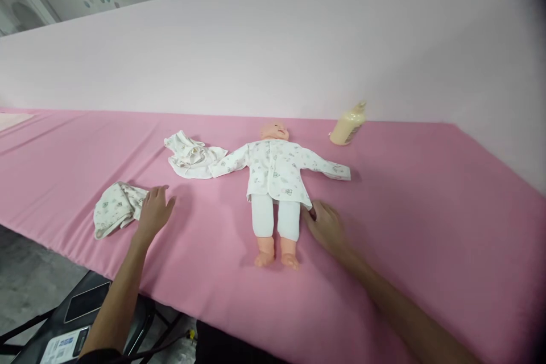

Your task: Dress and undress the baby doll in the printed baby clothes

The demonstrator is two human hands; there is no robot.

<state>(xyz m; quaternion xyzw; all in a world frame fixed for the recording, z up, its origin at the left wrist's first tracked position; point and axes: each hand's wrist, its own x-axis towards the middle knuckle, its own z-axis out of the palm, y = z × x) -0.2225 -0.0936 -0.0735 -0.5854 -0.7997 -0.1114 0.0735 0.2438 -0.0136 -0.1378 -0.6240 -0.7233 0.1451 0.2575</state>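
Observation:
A baby doll [265, 245] lies on its back on the pink cloth, its head towards the wall. It wears a white printed baby jacket [279, 168], sleeves spread wide, and white leggings [263, 215]. My right hand [327, 227] is beside the doll's leg, thumb and fingers pinched on the jacket's lower hem corner. Over to the left, my left hand [154, 213] is open, fingers apart, at the edge of a bundled printed white garment [117, 209]. Whether its fingers touch that garment is hard to see.
A crumpled white printed cloth [191, 154] lies by one sleeve cuff. Near the white wall [264, 57], a pale yellow bottle [347, 126] leans at a tilt. Below the table edge, a black chair [139, 318] holds a phone [87, 301] and a white labelled box [63, 347].

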